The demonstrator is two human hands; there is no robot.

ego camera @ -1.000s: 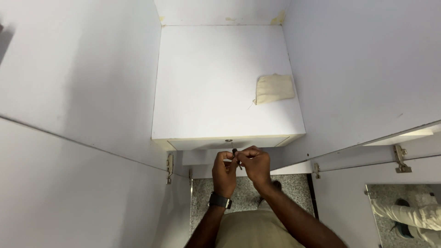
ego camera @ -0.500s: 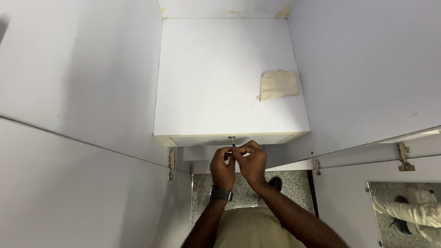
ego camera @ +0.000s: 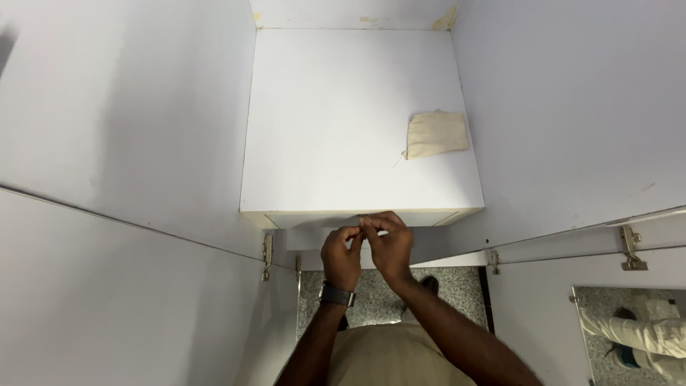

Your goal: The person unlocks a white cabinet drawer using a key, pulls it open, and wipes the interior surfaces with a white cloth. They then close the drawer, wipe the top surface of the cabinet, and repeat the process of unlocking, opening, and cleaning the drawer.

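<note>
Both hands, left hand [ego camera: 341, 251] w/ dark wristwatch & right hand [ego camera: 388, 245], pinch fingertips shut on sth too small to ID, just below white laminate shelf's front edge [ego camera: 361, 213]; best kept steady, close to edge.

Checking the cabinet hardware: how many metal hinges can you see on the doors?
4: one hinge on the left door's edge, a second just right of it, a third beside the right door, and the fourth farther right. Others may be hidden.
</note>
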